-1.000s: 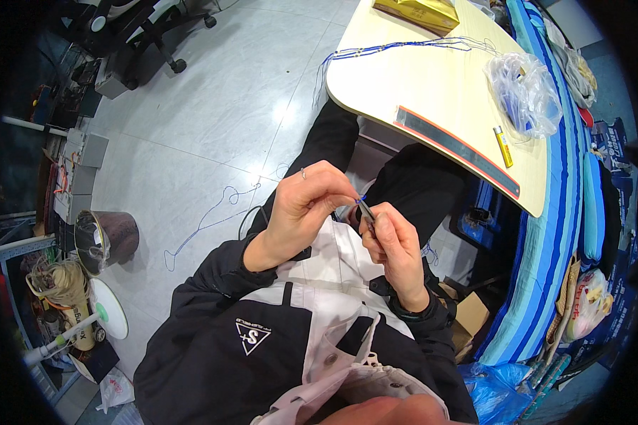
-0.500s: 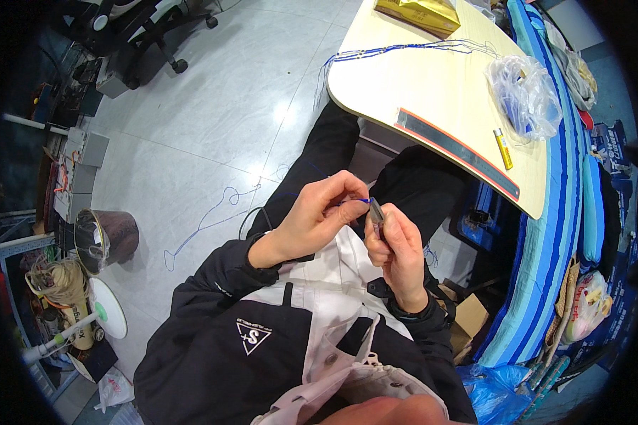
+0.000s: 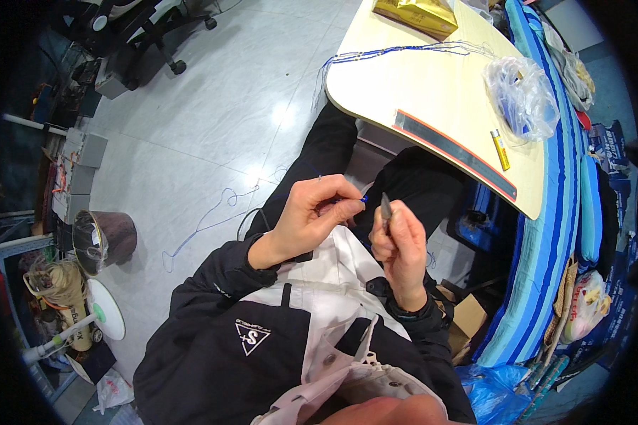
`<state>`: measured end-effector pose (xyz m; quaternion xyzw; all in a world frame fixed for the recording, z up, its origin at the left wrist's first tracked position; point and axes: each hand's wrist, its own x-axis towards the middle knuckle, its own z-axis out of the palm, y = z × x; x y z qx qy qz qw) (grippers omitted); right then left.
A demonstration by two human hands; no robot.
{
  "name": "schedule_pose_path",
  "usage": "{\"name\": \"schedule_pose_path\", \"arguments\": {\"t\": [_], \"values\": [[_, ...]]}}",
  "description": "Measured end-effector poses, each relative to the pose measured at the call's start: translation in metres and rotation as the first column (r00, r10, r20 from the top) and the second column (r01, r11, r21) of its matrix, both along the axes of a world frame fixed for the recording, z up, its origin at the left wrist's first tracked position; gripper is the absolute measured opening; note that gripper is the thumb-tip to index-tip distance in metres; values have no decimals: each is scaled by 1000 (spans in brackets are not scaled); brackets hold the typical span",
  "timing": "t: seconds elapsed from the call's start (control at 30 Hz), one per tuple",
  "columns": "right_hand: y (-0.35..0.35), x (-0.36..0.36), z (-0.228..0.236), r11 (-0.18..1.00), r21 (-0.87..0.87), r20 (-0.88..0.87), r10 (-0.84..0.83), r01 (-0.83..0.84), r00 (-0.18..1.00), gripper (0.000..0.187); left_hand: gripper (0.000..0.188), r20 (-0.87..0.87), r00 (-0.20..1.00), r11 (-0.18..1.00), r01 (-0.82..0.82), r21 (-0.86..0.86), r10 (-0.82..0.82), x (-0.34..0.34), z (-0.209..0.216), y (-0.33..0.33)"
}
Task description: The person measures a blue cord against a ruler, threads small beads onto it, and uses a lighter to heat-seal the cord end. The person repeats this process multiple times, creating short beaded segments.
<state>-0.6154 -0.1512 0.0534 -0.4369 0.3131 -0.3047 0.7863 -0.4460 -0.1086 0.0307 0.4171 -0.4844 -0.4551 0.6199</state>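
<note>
My left hand is closed in a pinch on a thin blue cord, whose short bright blue end sticks out past the fingertips. Loose blue cord also trails in loops over the floor to the left. Just right of that end, my right hand is wrapped round a small pointed grey metal tool. Its tip points up and stands a little apart from the cord; the fist hides its lower part. Both hands are over my lap.
Ahead, a pale table bears a bundle of blue cords, a dark ruler with red edges, a yellow tube, a clear plastic bag and a gold box. A bin stands on the floor at left.
The grey tool touched the cord at my left fingertips; now my right hand has drawn it away to the right, leaving a gap. My left hand has shifted slightly left, still pinching the cord.
</note>
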Motion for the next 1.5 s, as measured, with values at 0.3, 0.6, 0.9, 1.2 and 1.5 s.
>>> {"name": "schedule_pose_path", "arguments": {"t": [0.3, 0.6, 0.9, 1.2, 1.5], "values": [[-154, -22, -7, 231, -907, -355, -869, -353, 345, 25, 8, -105, 994, 997, 35, 69, -28, -6, -2, 0], [-207, -89, -7, 187, -884, -252, -962, -428, 101, 30, 16, -160, 983, 995, 84, -53, -92, -3, -2, 0], [-237, -129, -33, 287, -835, -370, -924, -469, 93, 20, 7, -283, 955, 992, 109, 61, -88, -5, 1, 2], [-95, -36, -6, 889, -344, 47, -305, 302, 951, 20, 6, -298, 952, 997, 59, -46, -70, -11, 4, 2], [-19, 25, -17, 965, -261, 18, 12, -7, 1000, 66, 9, -385, 917, 994, 108, 3, -99, -12, 4, 3]]}}
